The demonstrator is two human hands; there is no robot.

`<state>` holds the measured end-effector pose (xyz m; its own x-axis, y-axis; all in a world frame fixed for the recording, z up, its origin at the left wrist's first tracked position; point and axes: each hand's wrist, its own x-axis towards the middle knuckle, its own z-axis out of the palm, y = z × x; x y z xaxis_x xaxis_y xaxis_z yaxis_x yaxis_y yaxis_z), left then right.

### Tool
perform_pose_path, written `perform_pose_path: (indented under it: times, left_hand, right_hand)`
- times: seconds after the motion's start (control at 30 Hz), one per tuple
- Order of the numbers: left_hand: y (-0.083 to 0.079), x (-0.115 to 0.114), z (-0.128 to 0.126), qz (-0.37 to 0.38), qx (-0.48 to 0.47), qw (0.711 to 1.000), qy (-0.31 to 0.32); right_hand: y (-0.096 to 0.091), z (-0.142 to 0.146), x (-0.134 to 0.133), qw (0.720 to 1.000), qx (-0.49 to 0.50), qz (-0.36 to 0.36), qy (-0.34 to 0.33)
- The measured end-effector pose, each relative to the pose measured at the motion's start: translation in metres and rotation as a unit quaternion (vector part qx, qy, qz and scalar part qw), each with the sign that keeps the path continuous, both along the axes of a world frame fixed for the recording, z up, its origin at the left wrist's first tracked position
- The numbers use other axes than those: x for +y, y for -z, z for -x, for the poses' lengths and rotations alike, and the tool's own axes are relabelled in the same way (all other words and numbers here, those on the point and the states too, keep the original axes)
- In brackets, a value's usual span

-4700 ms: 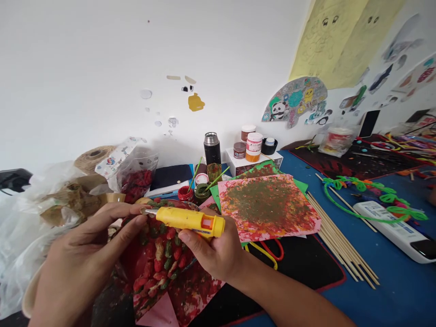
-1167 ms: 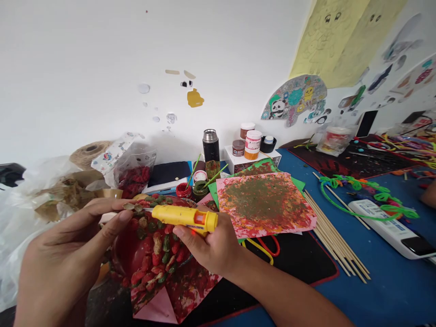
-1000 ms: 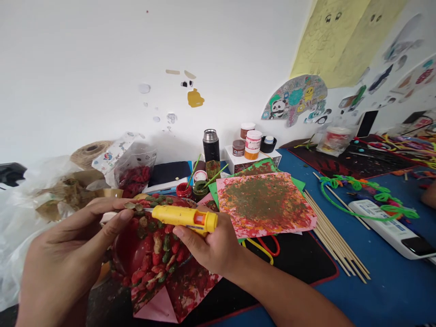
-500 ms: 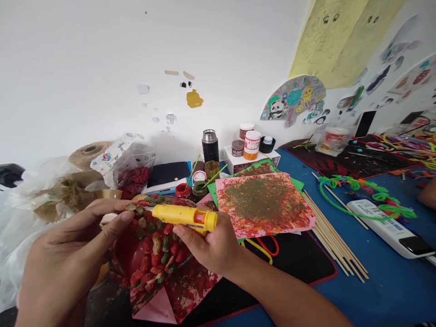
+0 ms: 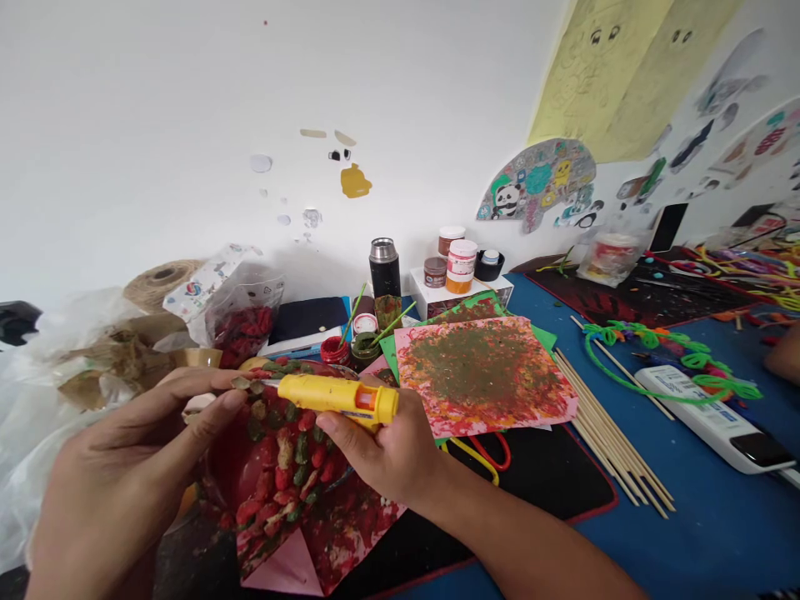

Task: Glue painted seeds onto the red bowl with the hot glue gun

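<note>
My right hand (image 5: 387,454) grips a small yellow glue gun (image 5: 341,397), its nozzle pointing left. My left hand (image 5: 131,475) pinches a small greenish seed (image 5: 246,383) between thumb and forefinger, right at the nozzle's tip. Just below both hands sits a red rounded object (image 5: 275,450) covered with red and green painted seeds, resting on a paint-stained pink sheet (image 5: 325,533).
A painted pink sheet (image 5: 487,375), wooden skewers (image 5: 616,442), scissors (image 5: 481,454), a white power strip (image 5: 718,412) and green pipe cleaners (image 5: 662,346) lie to the right. Paint jars (image 5: 462,267), a flask (image 5: 383,267), a seed bag (image 5: 243,321) and twine (image 5: 159,279) stand behind.
Over the frames the seed has come to sit at the glue gun's nozzle. In the last second both hands hold almost still; the view drifts slightly.
</note>
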<state>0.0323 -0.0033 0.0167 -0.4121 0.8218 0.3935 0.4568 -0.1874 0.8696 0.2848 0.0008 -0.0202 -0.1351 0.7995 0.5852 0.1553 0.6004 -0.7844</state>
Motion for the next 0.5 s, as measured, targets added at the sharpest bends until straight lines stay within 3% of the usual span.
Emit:
perform_pose_path:
  times: [0.5]
  left_hand:
    - [-0.0007, 0.0008, -0.0016, -0.002, -0.002, 1.000, 0.012]
  right_hand:
    - [0.0002, 0.0003, -0.0003, 1.000, 0.007, -0.010, 0.004]
